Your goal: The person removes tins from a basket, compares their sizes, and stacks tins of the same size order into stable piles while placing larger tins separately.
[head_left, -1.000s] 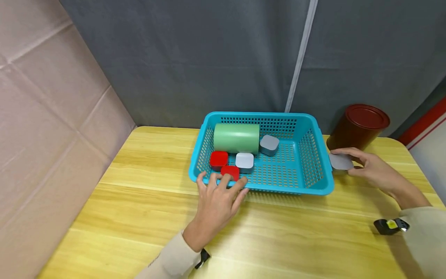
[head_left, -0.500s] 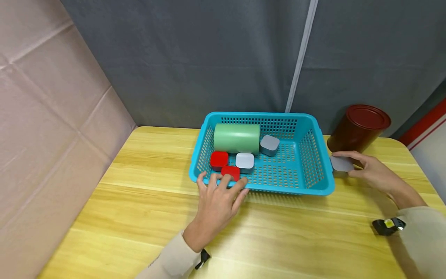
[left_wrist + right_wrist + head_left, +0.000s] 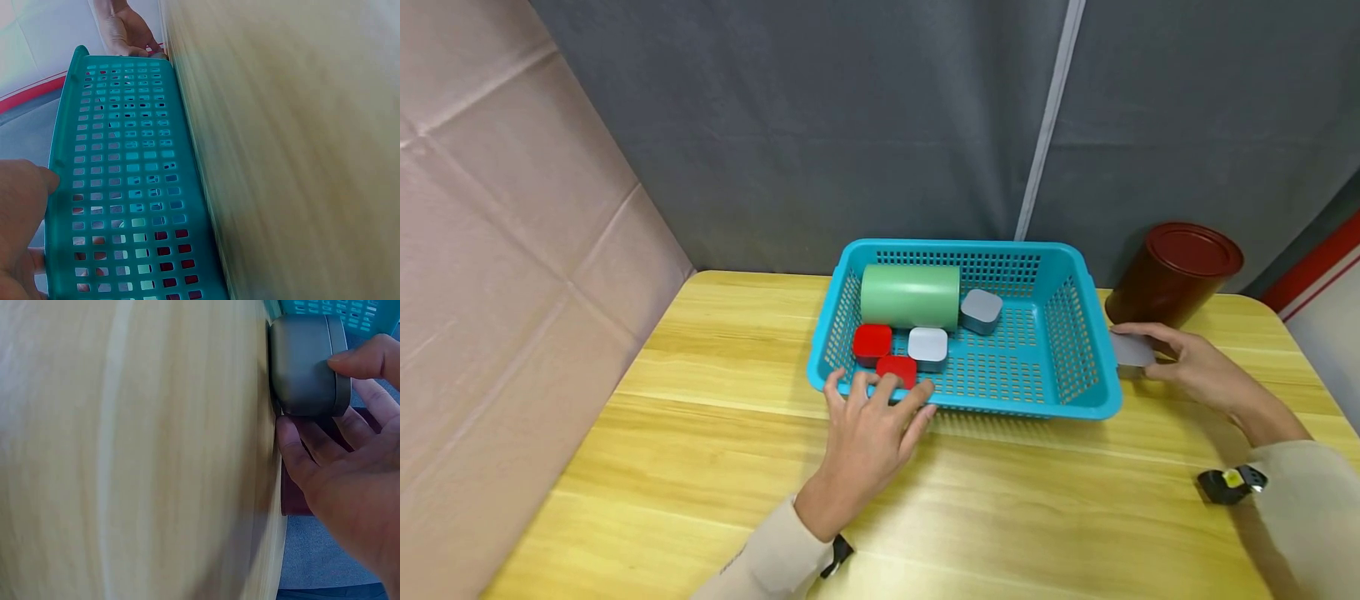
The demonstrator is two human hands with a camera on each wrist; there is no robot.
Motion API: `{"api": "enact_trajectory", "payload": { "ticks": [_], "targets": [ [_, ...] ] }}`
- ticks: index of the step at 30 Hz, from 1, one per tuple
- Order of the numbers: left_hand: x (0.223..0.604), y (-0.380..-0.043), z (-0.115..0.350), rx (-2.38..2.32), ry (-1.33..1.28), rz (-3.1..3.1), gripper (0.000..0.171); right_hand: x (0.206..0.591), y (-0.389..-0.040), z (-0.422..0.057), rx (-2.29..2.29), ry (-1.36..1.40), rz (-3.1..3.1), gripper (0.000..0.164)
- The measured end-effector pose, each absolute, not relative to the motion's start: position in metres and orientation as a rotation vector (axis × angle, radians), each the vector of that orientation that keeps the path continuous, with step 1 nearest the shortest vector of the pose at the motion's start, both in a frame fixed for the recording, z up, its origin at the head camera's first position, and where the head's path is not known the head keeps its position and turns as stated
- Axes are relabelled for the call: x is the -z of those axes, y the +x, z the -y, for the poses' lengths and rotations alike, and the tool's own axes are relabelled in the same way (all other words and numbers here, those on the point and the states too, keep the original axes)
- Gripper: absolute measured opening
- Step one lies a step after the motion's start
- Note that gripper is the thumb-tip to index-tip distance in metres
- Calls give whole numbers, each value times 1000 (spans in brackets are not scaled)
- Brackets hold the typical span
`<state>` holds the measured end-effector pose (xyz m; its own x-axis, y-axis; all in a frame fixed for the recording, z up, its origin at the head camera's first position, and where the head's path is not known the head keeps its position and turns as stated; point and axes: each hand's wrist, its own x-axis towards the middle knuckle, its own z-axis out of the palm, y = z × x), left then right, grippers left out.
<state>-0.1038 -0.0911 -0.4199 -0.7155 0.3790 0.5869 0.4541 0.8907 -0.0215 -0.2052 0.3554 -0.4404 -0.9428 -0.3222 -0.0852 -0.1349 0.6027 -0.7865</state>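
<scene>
My left hand grips the front rim of a blue plastic basket, its fingers hooked over the edge. In the left wrist view, fingers show through the mesh. Beyond the basket's right end, my right hand holds a small grey square tin with rounded corners. The right wrist view shows the tin's lid seam, with the thumb on the lid and a fingertip low against the side by the tabletop. Inside the basket are a green cylinder on its side, two red-lidded tins, a white-lidded tin and a grey-lidded tin.
A dark red round canister stands upright behind my right hand. The wooden table meets a grey curtain at the back and a pale pink cloth on the left. A red-and-white panel borders the right side.
My right hand and the grey tin have shifted slightly left, closer to the basket's end. My left hand and the basket's contents stay as they were.
</scene>
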Motion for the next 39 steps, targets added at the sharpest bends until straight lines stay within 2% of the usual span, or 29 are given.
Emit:
{"api": "enact_trajectory", "payload": {
  "ticks": [5, 15, 31, 36, 39],
  "targets": [
    [421, -104, 91, 155, -596, 2445, 36, 439, -204, -356, 1260, -400, -2613, 61],
    [422, -104, 91, 156, -603, 2425, 33, 427, -198, -362, 1346, -541, -2627, 63],
    [422, -104, 91, 168, -601, 2407, 35, 364, -198, -328, 1313, -528, -2752, 57],
    [422, -104, 92, 172, -601, 2414, 35, 342, -202, -309, 1256, -436, -2754, 57],
    [422, -104, 92, 171, -601, 2417, 36, 329, -205, -297, 1198, -355, -2720, 62]
  ]
}}
